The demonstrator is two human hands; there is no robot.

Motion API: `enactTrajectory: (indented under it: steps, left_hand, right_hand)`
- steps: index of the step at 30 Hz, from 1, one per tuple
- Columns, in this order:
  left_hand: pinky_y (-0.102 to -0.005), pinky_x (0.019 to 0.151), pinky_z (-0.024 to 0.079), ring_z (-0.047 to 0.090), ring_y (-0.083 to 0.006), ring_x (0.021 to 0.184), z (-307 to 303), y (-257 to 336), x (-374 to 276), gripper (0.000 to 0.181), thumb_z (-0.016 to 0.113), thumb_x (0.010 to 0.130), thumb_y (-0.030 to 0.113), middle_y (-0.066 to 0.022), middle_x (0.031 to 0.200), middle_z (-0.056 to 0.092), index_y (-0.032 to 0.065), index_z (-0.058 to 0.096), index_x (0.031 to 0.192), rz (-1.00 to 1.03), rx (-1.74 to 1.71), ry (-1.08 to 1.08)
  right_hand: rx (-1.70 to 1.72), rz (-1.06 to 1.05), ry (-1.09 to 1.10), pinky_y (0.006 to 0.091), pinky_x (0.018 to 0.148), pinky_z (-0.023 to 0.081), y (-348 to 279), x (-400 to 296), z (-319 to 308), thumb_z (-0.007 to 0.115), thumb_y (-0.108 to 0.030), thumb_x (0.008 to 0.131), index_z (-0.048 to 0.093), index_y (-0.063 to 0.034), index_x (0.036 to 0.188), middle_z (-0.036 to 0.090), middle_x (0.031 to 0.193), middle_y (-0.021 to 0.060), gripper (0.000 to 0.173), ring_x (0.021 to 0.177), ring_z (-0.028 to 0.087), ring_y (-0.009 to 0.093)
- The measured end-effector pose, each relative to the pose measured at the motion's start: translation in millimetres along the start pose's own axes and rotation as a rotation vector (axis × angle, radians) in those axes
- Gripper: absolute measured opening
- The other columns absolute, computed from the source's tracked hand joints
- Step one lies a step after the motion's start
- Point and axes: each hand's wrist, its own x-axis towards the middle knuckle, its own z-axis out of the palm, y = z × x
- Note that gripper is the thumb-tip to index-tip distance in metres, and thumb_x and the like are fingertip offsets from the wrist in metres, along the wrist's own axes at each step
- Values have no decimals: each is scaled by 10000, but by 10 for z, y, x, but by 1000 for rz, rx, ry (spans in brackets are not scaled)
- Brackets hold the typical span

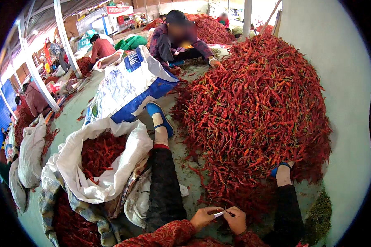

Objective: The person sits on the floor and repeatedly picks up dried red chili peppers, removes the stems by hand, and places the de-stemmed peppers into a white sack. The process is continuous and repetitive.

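Note:
My left hand point(203, 218) and my right hand point(236, 220) meet low in the view, between my legs, with fingertips nearly touching. A white strip or wrap point(219, 214) shows at my left fingertips; whether it is a finger covering or a small tool is unclear. A small reddish piece, seemingly a chilli, is pinched in my left fingers. At the right fingertips a thin dark stem point(225, 207) sticks up. Just beyond both hands rises a large heap of red chillies with green stems point(253, 114), its loose edge spreading toward me.
To my left stands an open white woven sack point(139, 139) holding red chillies. A checked cloth-rimmed container point(86, 211) with more chillies sits nearer. A printed sack point(117, 86) lies beyond. A person point(179, 40) crouches across the heap. Stem scraps point(319, 216) lie at right by the wall.

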Motion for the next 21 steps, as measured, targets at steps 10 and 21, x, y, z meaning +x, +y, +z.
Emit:
enactTrajectory:
  steps: [10, 21]
  left_hand:
    - [-200, 558, 423, 498, -66, 607, -179, -585, 353, 266, 548, 815, 168, -3, 796, 575, 74, 577, 1061, 123, -362, -26]
    - [-250, 543, 421, 501, -97, 619, -355, -730, 534, 322, 537, 799, 184, -25, 777, 547, 39, 482, 1083, 71, 120, -267]
  right_hand:
    - [284, 621, -55, 264, 473, 369, 307, -33, 126, 593, -162, 790, 645, 24, 885, 557, 634, 48, 215, 515, 460, 101]
    - [218, 506, -189, 277, 475, 409, 215, 150, 48, 599, -102, 798, 611, 32, 888, 566, 663, 65, 162, 532, 502, 119]
